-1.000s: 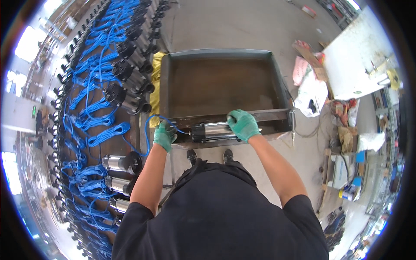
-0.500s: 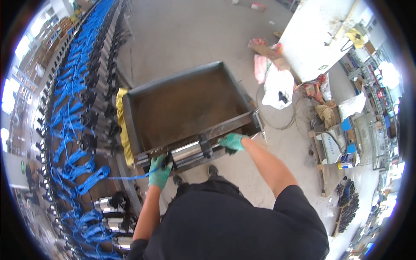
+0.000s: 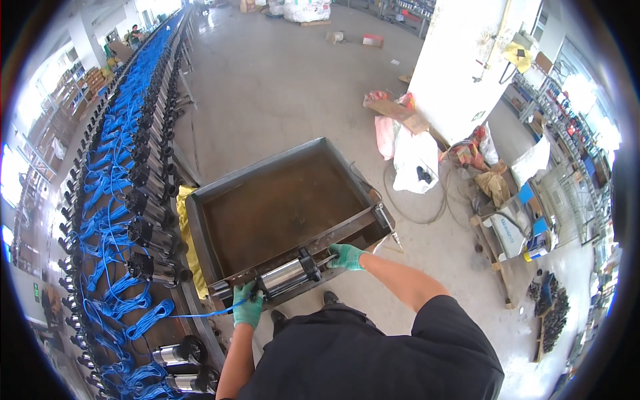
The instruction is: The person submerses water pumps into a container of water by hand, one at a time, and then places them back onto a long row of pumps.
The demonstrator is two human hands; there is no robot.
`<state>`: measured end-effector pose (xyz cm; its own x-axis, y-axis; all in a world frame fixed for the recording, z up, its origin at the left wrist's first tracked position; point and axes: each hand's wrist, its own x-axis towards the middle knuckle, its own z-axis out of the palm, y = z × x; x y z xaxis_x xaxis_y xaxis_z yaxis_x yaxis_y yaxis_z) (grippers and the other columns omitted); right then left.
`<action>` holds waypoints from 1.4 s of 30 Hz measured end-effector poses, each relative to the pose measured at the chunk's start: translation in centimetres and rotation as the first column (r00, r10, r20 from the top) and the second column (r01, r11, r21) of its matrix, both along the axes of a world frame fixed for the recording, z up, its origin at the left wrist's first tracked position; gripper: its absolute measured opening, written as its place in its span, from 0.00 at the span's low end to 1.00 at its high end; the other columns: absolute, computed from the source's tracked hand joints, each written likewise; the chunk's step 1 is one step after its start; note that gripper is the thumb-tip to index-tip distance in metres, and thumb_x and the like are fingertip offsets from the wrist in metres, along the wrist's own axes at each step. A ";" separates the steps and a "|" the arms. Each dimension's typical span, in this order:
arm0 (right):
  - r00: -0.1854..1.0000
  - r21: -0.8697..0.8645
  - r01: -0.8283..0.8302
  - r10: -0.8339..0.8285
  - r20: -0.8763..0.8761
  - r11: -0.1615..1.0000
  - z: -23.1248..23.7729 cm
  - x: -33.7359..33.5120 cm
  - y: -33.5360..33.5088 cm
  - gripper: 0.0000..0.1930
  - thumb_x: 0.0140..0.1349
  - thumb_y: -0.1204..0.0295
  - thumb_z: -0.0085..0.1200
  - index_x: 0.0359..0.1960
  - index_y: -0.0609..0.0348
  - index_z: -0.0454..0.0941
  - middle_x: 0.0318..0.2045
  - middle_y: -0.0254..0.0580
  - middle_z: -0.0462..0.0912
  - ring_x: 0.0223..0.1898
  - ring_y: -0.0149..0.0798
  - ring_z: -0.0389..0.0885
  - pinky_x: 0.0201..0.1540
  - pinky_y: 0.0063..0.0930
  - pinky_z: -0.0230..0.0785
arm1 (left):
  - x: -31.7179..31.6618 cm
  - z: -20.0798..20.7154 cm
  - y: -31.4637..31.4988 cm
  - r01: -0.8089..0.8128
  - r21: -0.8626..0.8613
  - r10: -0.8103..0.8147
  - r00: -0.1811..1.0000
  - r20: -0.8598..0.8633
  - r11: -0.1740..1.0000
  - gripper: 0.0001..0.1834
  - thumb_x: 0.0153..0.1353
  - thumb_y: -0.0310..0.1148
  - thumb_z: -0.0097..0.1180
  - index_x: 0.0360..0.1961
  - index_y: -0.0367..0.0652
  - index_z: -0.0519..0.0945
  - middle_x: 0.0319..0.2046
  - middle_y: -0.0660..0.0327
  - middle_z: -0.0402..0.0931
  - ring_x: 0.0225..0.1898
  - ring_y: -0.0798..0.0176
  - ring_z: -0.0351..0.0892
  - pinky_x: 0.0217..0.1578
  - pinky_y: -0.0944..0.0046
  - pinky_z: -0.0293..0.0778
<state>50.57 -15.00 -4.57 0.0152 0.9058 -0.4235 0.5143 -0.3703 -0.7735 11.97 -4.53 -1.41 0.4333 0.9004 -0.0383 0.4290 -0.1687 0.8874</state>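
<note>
A steel cylindrical pump (image 3: 282, 279) with black ends lies along the near ledge of a metal tank (image 3: 200, 230) in front of me. My left hand (image 3: 247, 305), in a green glove, closes round the pump's black left end, where a blue cable (image 3: 200, 315) runs off to the left. My right hand (image 3: 347, 257), also gloved in green, is at the pump's other end, fingers closed on a short thin metal piece (image 3: 325, 261) beside the black collar (image 3: 309, 265). The far end of that piece is hidden by the glove.
Along the left runs a long bench with rows of similar pumps (image 3: 153, 233) and coiled blue cables (image 3: 150, 319). A yellow cloth (image 3: 189, 243) hangs on the tank's left side. A white pillar (image 3: 460, 73), sacks (image 3: 415, 160) and a loaded pallet (image 3: 497, 267) stand to the right.
My right hand has moved left, up against the pump's collar; a dark part seen under it before no longer shows. My left hand stays at the pump's left end. The view has tilted up.
</note>
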 end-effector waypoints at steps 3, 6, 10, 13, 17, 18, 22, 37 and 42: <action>0.873 -0.455 0.063 -0.270 -0.407 0.888 3.7 0.4 0.5 0.37 0.66 0.58 0.62 0.72 0.57 0.61 0.63 0.49 0.77 0.62 0.45 0.76 0.62 0.44 0.70 | -0.4 -0.7 0.1 -0.015 0.003 0.015 0.999 -0.034 1.000 0.22 0.56 0.19 0.64 0.54 0.37 0.81 0.57 0.52 0.67 0.57 0.52 0.74 0.59 0.61 0.72; 0.766 -0.442 0.173 -0.402 -0.501 0.880 5.0 0.3 0.1 0.34 0.70 0.54 0.56 0.73 0.54 0.61 0.65 0.43 0.74 0.60 0.44 0.77 0.61 0.45 0.71 | -0.2 -0.8 0.0 -0.014 0.012 0.015 0.999 -0.031 1.000 0.22 0.56 0.19 0.63 0.54 0.37 0.81 0.58 0.51 0.67 0.58 0.51 0.73 0.59 0.60 0.71; 0.696 -0.468 0.185 -0.452 -0.558 0.864 2.7 0.6 0.3 0.30 0.72 0.56 0.53 0.71 0.56 0.64 0.63 0.42 0.75 0.60 0.43 0.77 0.61 0.47 0.72 | -0.5 -2.3 0.1 -0.018 0.017 0.017 0.999 0.029 1.000 0.23 0.55 0.19 0.64 0.54 0.38 0.81 0.58 0.50 0.66 0.58 0.51 0.73 0.60 0.60 0.71; 0.705 -0.390 0.161 -0.382 -0.597 0.907 3.8 0.3 0.3 0.22 0.71 0.62 0.54 0.63 0.56 0.71 0.52 0.39 0.81 0.50 0.37 0.79 0.50 0.39 0.75 | -0.7 -2.9 0.1 -0.006 0.084 0.008 1.000 -0.022 0.996 0.23 0.55 0.19 0.63 0.54 0.38 0.81 0.58 0.50 0.66 0.59 0.50 0.72 0.60 0.60 0.71; 0.988 -0.431 -0.112 0.055 -0.141 0.895 10.6 -0.9 1.9 0.16 0.66 0.73 0.57 0.55 0.58 0.77 0.37 0.42 0.87 0.39 0.33 0.87 0.38 0.32 0.80 | -0.5 -1.9 -0.3 -0.029 0.085 0.031 0.999 -0.021 0.996 0.22 0.55 0.18 0.63 0.54 0.38 0.81 0.57 0.51 0.66 0.57 0.51 0.73 0.59 0.60 0.72; 0.919 -0.388 -0.264 0.352 0.177 0.883 8.8 -1.1 2.7 0.17 0.66 0.70 0.56 0.56 0.58 0.77 0.36 0.43 0.88 0.40 0.38 0.89 0.37 0.37 0.81 | -0.3 -1.7 -0.3 -0.028 0.088 0.029 0.999 -0.013 0.996 0.22 0.55 0.18 0.63 0.54 0.38 0.81 0.57 0.51 0.67 0.57 0.51 0.73 0.58 0.61 0.72; 0.708 -0.372 -0.302 0.468 0.528 0.877 5.8 -1.6 2.9 0.22 0.60 0.65 0.60 0.56 0.58 0.79 0.54 0.52 0.83 0.53 0.51 0.84 0.51 0.45 0.77 | -0.1 -1.8 -0.2 -0.035 0.077 0.035 0.999 -0.008 0.996 0.22 0.55 0.18 0.62 0.54 0.39 0.81 0.56 0.52 0.67 0.56 0.51 0.73 0.58 0.61 0.72; 0.618 -0.410 0.383 -0.559 -0.553 0.828 4.0 -0.5 1.1 0.13 0.70 0.63 0.56 0.48 0.58 0.82 0.40 0.36 0.84 0.37 0.34 0.81 0.38 0.30 0.78 | -0.3 -1.6 -0.5 -0.047 0.072 0.043 0.997 0.061 0.996 0.20 0.58 0.18 0.59 0.54 0.37 0.80 0.56 0.51 0.68 0.57 0.51 0.74 0.58 0.60 0.72; 0.841 -0.197 0.199 -0.271 -0.469 0.960 3.8 -0.4 0.9 0.20 0.63 0.69 0.54 0.56 0.62 0.79 0.48 0.42 0.85 0.48 0.42 0.83 0.51 0.38 0.77 | -0.7 -1.5 -0.5 -0.039 0.096 0.038 0.999 0.016 0.995 0.19 0.59 0.20 0.59 0.54 0.39 0.80 0.56 0.52 0.68 0.57 0.53 0.74 0.58 0.61 0.72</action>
<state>50.13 -14.06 -0.75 -0.0198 0.8350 -0.5499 -0.0311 -0.5503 -0.8344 11.31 -5.05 -2.90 0.3979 0.9157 0.0555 0.4243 -0.2373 0.8739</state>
